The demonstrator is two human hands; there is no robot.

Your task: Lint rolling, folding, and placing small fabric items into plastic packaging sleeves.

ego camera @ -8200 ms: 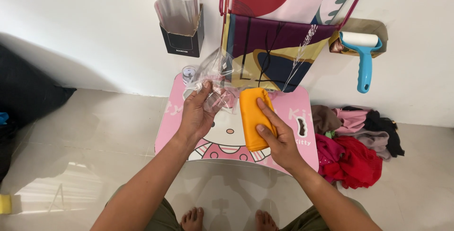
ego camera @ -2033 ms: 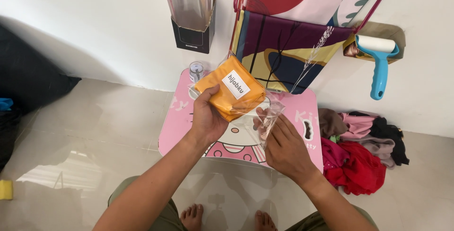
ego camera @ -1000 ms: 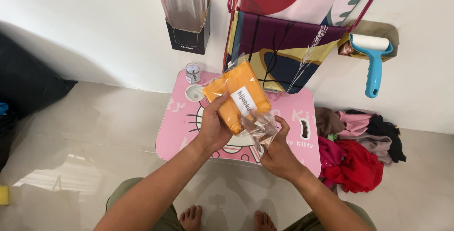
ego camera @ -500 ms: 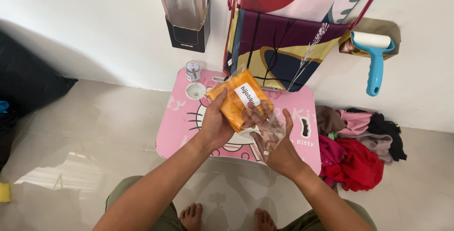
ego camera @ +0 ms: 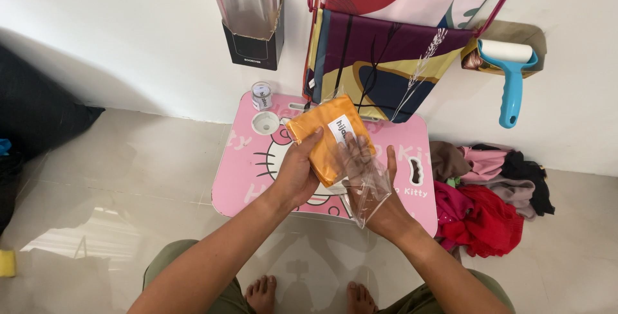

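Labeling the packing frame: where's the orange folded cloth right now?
Head view, centre: the orange folded cloth is held in the left hand, over the pink table, touching the clear plastic bag at the right hand.

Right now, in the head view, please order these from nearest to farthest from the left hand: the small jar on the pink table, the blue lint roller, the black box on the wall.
From the left hand:
1. Small jar, at the far left corner of the pink table.
2. Black box, higher up on the wall, above the jar.
3. Blue lint roller, far off to the right on the wall.
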